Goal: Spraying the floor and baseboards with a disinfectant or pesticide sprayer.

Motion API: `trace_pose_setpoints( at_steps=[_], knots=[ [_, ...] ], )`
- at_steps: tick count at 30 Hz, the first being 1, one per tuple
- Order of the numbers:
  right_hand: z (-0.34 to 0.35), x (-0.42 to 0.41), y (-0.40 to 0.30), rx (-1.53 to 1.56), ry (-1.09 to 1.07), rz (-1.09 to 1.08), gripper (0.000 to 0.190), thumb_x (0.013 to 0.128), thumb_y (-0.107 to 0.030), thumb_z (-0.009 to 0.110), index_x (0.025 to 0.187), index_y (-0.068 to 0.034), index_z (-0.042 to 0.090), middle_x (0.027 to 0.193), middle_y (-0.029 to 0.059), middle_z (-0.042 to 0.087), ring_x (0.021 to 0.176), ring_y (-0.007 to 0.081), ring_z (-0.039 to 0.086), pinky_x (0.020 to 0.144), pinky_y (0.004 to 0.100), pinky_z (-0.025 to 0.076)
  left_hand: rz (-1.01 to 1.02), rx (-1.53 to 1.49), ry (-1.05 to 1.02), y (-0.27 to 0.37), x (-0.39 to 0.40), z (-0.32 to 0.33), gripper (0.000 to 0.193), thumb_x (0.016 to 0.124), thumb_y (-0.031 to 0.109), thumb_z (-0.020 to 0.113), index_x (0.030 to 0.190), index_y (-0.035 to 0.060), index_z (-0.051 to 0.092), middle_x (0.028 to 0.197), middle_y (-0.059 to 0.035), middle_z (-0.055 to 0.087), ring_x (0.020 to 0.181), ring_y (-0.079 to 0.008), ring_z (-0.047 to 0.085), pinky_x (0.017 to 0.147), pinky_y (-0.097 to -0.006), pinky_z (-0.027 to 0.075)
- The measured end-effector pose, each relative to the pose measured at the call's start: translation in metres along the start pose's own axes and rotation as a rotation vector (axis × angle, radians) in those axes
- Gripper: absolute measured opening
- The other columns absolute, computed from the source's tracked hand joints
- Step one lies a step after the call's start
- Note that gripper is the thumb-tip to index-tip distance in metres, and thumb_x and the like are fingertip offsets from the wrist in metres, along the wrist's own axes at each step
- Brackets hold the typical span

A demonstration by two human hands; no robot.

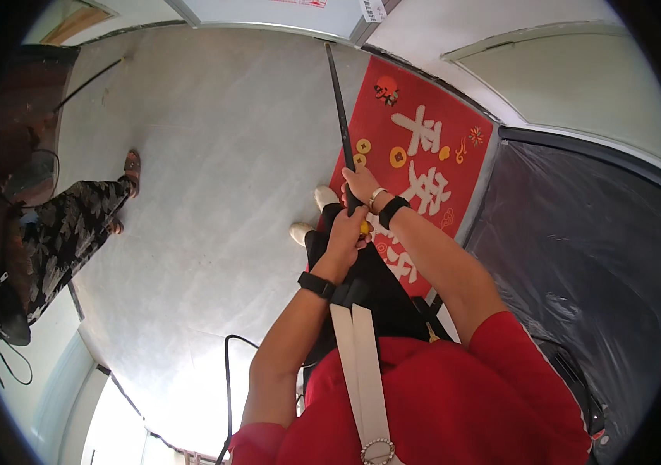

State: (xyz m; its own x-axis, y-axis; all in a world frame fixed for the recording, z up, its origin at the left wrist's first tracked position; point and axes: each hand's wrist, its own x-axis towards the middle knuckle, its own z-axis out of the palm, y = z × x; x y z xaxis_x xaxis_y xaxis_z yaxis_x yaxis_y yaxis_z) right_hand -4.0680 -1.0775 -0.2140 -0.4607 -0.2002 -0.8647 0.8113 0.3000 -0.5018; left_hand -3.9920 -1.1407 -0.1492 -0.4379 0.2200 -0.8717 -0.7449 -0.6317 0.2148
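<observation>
A long black pole reaches away from me over the grey floor, its far tip by the foot of a framed white panel. My right hand is closed around the pole's shaft. Closer to my body, my left hand grips the pole's near end, where a small yellow part shows beside the fingers. Black bands sit on both wrists. The pole's tip is too small to make out. Under my hands lie my black trousers and the edge of a red printed mat.
Another person in dark patterned trousers stands at the left, with a thin dark rod nearby. Dark plastic sheeting covers something at the right. A black cable curves beside my left arm. Walls border the floor.
</observation>
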Motion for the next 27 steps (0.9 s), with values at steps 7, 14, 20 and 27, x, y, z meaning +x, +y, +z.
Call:
trace_pose_setpoints(
  at_steps=[7, 14, 20, 27],
  knots=[
    [0.022, -0.027, 0.012, 0.02, 0.054, 0.052, 0.019, 0.075, -0.015, 0.037, 0.076, 0.003, 0.037, 0.05, 0.0101, 0.043, 0.035, 0.0193, 0.043, 0.033, 0.031, 0.038, -0.112, 0.029, 0.107, -0.018, -0.023, -0.015, 0.026, 0.076, 0.031, 0.046, 0.085, 0.0073, 0.039, 0.052, -0.0051, 0.045, 0.035, -0.0118, 0.04, 0.028, -0.0189, 0.025],
    [0.032, 0.01, -0.017, 0.028, -0.02, -0.016, 0.025, 0.075, -0.016, 0.035, 0.058, 0.002, 0.038, 0.045, 0.0099, 0.04, 0.037, 0.0194, 0.044, 0.036, 0.0306, 0.037, -0.038, 0.061, 0.071, 0.018, 0.003, -0.026, 0.028, 0.075, 0.034, 0.045, 0.085, 0.0082, 0.04, 0.052, -0.005, 0.046, 0.034, -0.0114, 0.04, 0.028, -0.0189, 0.025],
    [0.025, -0.009, 0.023, -0.011, -0.018, 0.049, 0.02, 0.078, -0.021, 0.038, 0.074, -0.002, 0.036, 0.051, 0.0072, 0.043, 0.039, 0.0172, 0.044, 0.036, 0.0298, 0.039, -0.099, 0.07, 0.019, -0.012, -0.016, -0.027, 0.029, 0.076, 0.034, 0.043, 0.087, 0.0079, 0.038, 0.052, -0.0055, 0.046, 0.034, -0.0118, 0.04, 0.029, -0.0194, 0.025],
    [0.032, 0.014, 0.002, 0.057, -0.019, 0.049, 0.022, 0.075, -0.019, 0.038, 0.071, 0.003, 0.037, 0.049, 0.0095, 0.042, 0.037, 0.0194, 0.044, 0.036, 0.0315, 0.038, -0.058, 0.116, 0.057, 0.013, 0.009, -0.035, 0.028, 0.077, 0.035, 0.042, 0.089, 0.0094, 0.039, 0.051, -0.0051, 0.046, 0.034, -0.0115, 0.041, 0.028, -0.019, 0.026]
  ],
)
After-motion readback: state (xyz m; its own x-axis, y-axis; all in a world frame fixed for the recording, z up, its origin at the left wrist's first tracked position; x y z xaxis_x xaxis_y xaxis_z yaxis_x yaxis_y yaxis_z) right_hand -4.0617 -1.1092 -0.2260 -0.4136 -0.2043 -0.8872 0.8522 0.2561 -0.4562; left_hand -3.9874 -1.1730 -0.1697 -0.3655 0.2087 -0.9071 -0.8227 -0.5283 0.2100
